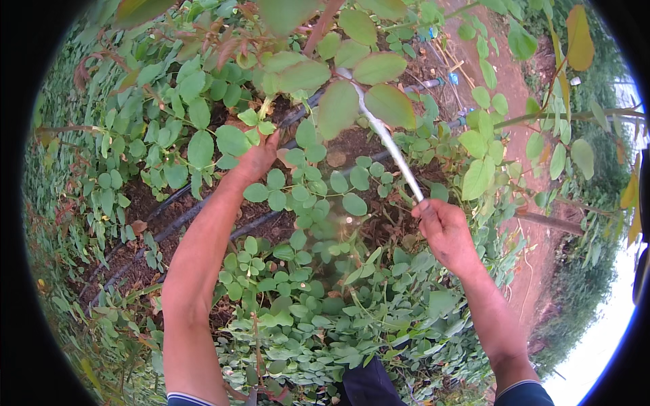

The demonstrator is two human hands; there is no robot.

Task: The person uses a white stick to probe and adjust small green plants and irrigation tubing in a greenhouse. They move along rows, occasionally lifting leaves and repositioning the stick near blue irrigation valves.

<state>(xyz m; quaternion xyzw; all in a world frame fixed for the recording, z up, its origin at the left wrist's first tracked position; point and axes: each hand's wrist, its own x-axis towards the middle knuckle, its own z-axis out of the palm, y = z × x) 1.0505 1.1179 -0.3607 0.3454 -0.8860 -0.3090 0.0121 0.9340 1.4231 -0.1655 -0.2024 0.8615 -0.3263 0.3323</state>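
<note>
My right hand (447,234) is closed around the lower end of a pale, straight rod (388,139), perhaps metal. The rod slants up and to the left, and its far end passes behind large red-edged leaves (339,109) close to the camera. My left hand (260,158) reaches in among the leafy stems of what look like rose bushes (200,147). Leaves cover part of that hand, and its fingertips are hidden near a pale green stem (265,107). Whether it grips anything cannot be made out.
Black irrigation pipes (175,226) run diagonally over brown soil (134,203), with blue fittings (453,78) at the upper right. A reddish dirt path (528,269) lies to the right. Branches (563,116) jut across the right side. My dark-clad leg (373,383) stands among foliage below.
</note>
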